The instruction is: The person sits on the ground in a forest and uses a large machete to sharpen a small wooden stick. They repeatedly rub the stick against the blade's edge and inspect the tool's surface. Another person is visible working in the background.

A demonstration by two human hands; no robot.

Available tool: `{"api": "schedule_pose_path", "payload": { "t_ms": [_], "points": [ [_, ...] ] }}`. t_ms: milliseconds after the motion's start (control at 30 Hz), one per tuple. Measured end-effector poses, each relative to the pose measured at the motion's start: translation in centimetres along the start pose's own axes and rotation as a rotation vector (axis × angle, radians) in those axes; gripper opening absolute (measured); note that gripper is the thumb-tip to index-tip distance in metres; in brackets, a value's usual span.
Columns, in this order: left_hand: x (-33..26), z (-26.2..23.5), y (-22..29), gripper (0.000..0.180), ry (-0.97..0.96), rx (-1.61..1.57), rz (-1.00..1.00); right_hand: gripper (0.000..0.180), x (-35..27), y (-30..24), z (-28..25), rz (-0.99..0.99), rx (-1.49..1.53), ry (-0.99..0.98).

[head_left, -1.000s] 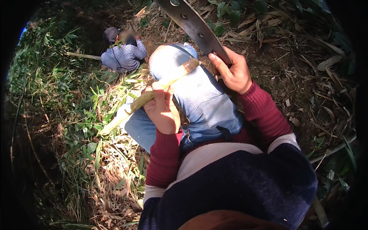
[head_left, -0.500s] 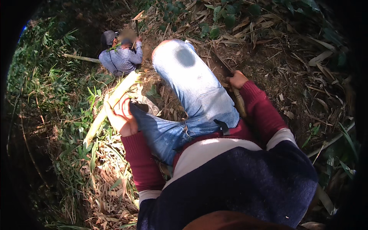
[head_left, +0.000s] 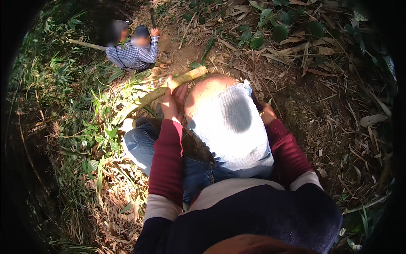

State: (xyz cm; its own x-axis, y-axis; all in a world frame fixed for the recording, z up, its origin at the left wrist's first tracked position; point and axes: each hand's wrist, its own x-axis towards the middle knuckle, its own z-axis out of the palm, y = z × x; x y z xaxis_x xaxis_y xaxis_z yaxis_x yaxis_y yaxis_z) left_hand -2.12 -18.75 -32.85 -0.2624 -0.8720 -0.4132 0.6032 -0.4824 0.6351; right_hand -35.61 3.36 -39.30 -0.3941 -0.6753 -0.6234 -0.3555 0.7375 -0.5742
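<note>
My left hand [head_left: 172, 101] is closed round a thick, pale yellow-green bamboo piece [head_left: 191, 76], thumb on the near side and fingers beneath. The piece slants from lower left up to the right, its right end close to my raised knee [head_left: 213, 91]. My right hand [head_left: 267, 113] is low beside the outer side of that knee, fingers curled. A dark bit of the knife [head_left: 255, 100] shows between hand and knee; the rest of it is hidden behind the leg.
Ahead on the left, two people crouch close together, one in a checked shirt [head_left: 133, 54]; a raised hand there holds an upright blade [head_left: 152, 17]. A pole [head_left: 86, 44] lies behind them. Dry leaves [head_left: 292, 55] cover the slope at right, green plants [head_left: 67, 122] the left.
My left hand has moved up and right with the bamboo piece, which now lies flatter. My knee has shifted right and hides most of the knife seen earlier in my right hand.
</note>
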Motion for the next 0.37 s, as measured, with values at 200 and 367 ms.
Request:
{"api": "schedule_pose_path", "payload": {
  "t_ms": [200,367],
  "points": [
    [6.7,-0.4,-11.5,0.056,0.1,0.067,-0.227,0.057,1.3,-6.5,-1.9,-0.22,-0.038,0.177],
    [8.7,-3.7,-16.3,0.06,0.057,0.285,-0.22,0.057,4.8,-10.6,-1.3,-0.259,-0.22,0.096]
  ]
}}
